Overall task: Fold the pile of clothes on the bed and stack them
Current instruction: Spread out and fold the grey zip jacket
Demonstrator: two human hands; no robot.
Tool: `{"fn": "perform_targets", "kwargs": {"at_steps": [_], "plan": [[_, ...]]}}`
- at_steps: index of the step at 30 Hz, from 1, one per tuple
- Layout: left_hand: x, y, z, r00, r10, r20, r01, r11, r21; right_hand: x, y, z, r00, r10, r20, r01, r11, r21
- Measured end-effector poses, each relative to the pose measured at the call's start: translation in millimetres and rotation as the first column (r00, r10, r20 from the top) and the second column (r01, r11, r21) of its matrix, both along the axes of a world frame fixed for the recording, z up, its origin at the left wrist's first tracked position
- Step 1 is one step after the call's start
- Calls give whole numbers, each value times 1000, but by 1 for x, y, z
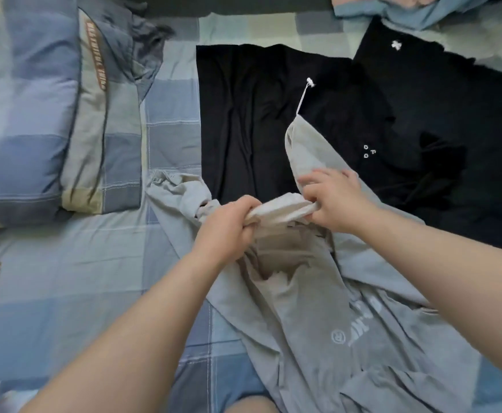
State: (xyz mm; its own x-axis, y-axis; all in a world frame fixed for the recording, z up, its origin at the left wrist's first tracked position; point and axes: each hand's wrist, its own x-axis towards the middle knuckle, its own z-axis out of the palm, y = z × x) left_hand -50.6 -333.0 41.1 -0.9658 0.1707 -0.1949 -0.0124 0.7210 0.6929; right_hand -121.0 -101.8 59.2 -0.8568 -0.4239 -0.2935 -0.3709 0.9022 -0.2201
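Note:
A grey hooded sweatshirt (309, 317) with pale printed lettering lies crumpled on the bed in front of me. My left hand (229, 225) and my right hand (333, 198) both grip a bunched pale fold of it near the hood, a hand's width apart. The hood's white drawstring (303, 95) trails up over a black garment (243, 114) spread flat behind the sweatshirt. A second black garment (440, 114) with small white marks lies to the right, partly overlapping the first.
The bed (80, 278) has a blue and grey checked cover. A folded quilt or pillow (50, 114) in the same checks lies at the left. Light blue and pink clothes (422, 10) sit at the top right edge.

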Motion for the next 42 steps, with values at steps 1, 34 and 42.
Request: {"fn": "perform_targets", "kwargs": {"at_steps": [1,34,42], "plan": [[8,1,20,999,37,18,-37,999,-3,17,8,17,999,28,-39,-30,999,-41],[270,66,787,805,-277,-524,133,946,-295,339,100,703,993,-49,105,113,604,-789],[271,-9,748,757,79,-649,-157,986,-63,355,70,657,957,3,289,212,676,-706]]}}
